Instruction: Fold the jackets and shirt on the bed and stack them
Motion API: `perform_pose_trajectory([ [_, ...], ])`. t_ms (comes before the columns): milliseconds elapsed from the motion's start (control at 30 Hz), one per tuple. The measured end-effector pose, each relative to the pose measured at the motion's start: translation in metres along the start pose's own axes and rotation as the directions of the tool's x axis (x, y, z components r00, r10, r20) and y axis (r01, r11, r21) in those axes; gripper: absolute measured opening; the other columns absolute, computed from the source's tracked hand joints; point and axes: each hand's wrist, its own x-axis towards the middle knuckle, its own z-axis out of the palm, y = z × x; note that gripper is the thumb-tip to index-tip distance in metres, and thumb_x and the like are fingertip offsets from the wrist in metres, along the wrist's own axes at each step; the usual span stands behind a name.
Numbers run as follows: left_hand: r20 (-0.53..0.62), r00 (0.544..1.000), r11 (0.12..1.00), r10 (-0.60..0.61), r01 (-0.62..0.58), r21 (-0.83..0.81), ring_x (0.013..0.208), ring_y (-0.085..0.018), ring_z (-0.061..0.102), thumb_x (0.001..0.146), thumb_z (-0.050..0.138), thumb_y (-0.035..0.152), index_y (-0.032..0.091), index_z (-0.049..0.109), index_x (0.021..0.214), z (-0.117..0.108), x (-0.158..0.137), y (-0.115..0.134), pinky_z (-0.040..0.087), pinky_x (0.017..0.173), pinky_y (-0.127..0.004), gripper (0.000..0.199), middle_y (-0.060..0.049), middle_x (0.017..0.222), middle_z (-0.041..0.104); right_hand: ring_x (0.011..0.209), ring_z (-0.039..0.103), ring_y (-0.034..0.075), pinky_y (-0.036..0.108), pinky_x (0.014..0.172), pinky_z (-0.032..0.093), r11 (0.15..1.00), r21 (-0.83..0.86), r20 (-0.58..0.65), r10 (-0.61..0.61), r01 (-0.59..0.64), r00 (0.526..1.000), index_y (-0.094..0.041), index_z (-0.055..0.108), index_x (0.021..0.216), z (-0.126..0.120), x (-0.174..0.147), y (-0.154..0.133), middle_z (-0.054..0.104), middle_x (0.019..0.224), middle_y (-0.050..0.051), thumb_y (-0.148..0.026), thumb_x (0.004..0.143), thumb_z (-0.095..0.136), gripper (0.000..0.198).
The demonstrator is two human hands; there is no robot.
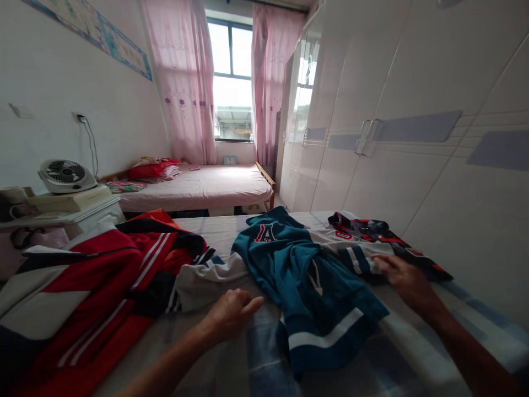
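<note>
A teal baseball-style jacket with a letter A and pale grey sleeves lies spread on the bed, its white-striped hem toward me. My left hand hovers near its left side, fingers loosely curled and thumb apart, with nothing visible in it. At the right, the fingertips of my right hand are closed at the striped cuff of the jacket's sleeve. The undersides of my fingers are hidden. Left of the jacket lies a red, grey and navy jacket over orange clothing.
Dark clothing with red parts lies past the right sleeve. A white wardrobe runs along the right. On the left, a fan tops a box on a cabinet. Another bed stands below the window.
</note>
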Motion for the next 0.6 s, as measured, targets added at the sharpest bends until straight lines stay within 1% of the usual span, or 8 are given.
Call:
perform_pose_trajectory([
  [33, 0.039, 0.999, 0.993, -0.029, 0.033, -0.114, 0.055, -0.018, 0.056, 0.073, 0.057, 0.054, 0.019, 0.058, 0.061, 0.009, 0.004, 0.0, 0.037, 0.053, -0.027, 0.037, 0.0, 0.05, 0.054, 0.108, 0.059, 0.028, 0.04, 0.092, 0.045, 0.998, 0.011, 0.129, -0.067, 0.066, 0.989, -0.02, 0.064, 0.109, 0.011, -0.011, -0.008, 0.064, 0.118, 0.012, -0.052, 0.084, 0.041, 0.047],
  [100, 0.029, 0.997, 0.967, -0.071, 0.076, -0.242, 0.057, -0.018, 0.057, 0.07, 0.061, 0.054, 0.019, 0.06, 0.073, 0.02, 0.017, 0.0, 0.038, 0.051, -0.026, 0.036, 0.0, 0.057, 0.057, 0.116, 0.055, 0.029, 0.041, 0.096, 0.043, 0.988, -0.035, 0.264, -0.137, 0.151, 0.955, -0.019, 0.06, 0.118, 0.033, -0.027, -0.021, 0.059, 0.128, 0.012, -0.057, 0.08, 0.047, 0.056],
  [167, -0.001, 0.995, 0.941, -0.097, 0.091, -0.325, 0.062, -0.018, 0.06, 0.069, 0.061, 0.052, 0.018, 0.058, 0.079, 0.029, 0.03, 0.003, 0.041, 0.052, -0.025, 0.036, -0.002, 0.067, 0.061, 0.118, 0.052, 0.032, 0.043, 0.094, 0.043, 0.967, -0.16, 0.274, -0.149, 0.198, 0.95, -0.015, 0.058, 0.121, 0.051, -0.034, -0.028, 0.057, 0.129, 0.015, -0.052, 0.078, 0.051, 0.057],
  [233, -0.011, 0.994, 0.901, -0.108, 0.093, -0.424, 0.063, -0.017, 0.06, 0.067, 0.063, 0.047, 0.017, 0.054, 0.075, 0.035, 0.04, 0.011, 0.043, 0.054, -0.026, 0.033, -0.003, 0.068, 0.061, 0.112, 0.056, 0.032, 0.043, 0.089, 0.045, 0.944, -0.244, 0.237, -0.163, 0.221, 0.958, -0.013, 0.062, 0.111, 0.061, -0.031, -0.031, 0.061, 0.119, 0.016, -0.04, 0.081, 0.05, 0.043],
  [333, -0.033, 0.998, 0.831, -0.054, 0.027, -0.555, 0.057, -0.013, 0.056, 0.063, 0.065, 0.04, 0.017, 0.049, 0.067, 0.035, 0.044, 0.032, 0.046, 0.057, -0.027, 0.028, 0.001, 0.061, 0.056, 0.093, 0.064, 0.027, 0.039, 0.081, 0.048, 0.967, -0.122, 0.241, -0.19, 0.224, 0.952, -0.016, 0.065, 0.091, 0.053, -0.015, -0.039, 0.068, 0.095, 0.012, -0.029, 0.082, 0.045, 0.026],
  [433, -0.124, 0.991, 0.757, 0.049, -0.118, -0.642, 0.061, -0.012, 0.056, 0.064, 0.063, 0.039, 0.018, 0.05, 0.068, 0.008, 0.042, 0.054, 0.049, 0.064, -0.027, 0.026, 0.002, 0.064, 0.056, 0.073, 0.066, 0.023, 0.035, 0.069, 0.052, 0.955, 0.296, 0.307, -0.128, 0.033, 0.943, -0.019, 0.064, 0.094, 0.016, -0.002, -0.056, 0.068, 0.078, 0.005, -0.04, 0.082, 0.048, 0.029],
  [533, -0.288, 0.953, 0.696, 0.093, -0.269, -0.666, 0.068, -0.011, 0.058, 0.066, 0.062, 0.041, 0.019, 0.052, 0.078, -0.047, 0.039, 0.061, 0.049, 0.068, -0.025, 0.026, 0.004, 0.071, 0.058, 0.062, 0.065, 0.021, 0.032, 0.059, 0.053, 0.74, 0.652, 0.252, -0.005, -0.166, 0.968, -0.024, 0.06, 0.111, -0.025, -0.01, -0.075, 0.069, 0.074, 0.003, -0.05, 0.079, 0.054, 0.041],
  [600, -0.45, 0.892, 0.71, 0.046, -0.346, -0.613, 0.066, -0.012, 0.058, 0.065, 0.061, 0.04, 0.02, 0.051, 0.082, -0.089, 0.037, 0.052, 0.05, 0.065, -0.025, 0.028, 0.004, 0.071, 0.057, 0.061, 0.065, 0.021, 0.032, 0.057, 0.053, 0.674, 0.726, 0.217, -0.035, -0.138, 0.975, -0.025, 0.062, 0.111, -0.041, -0.03, -0.085, 0.069, 0.075, 0.004, -0.051, 0.077, 0.055, 0.043],
])
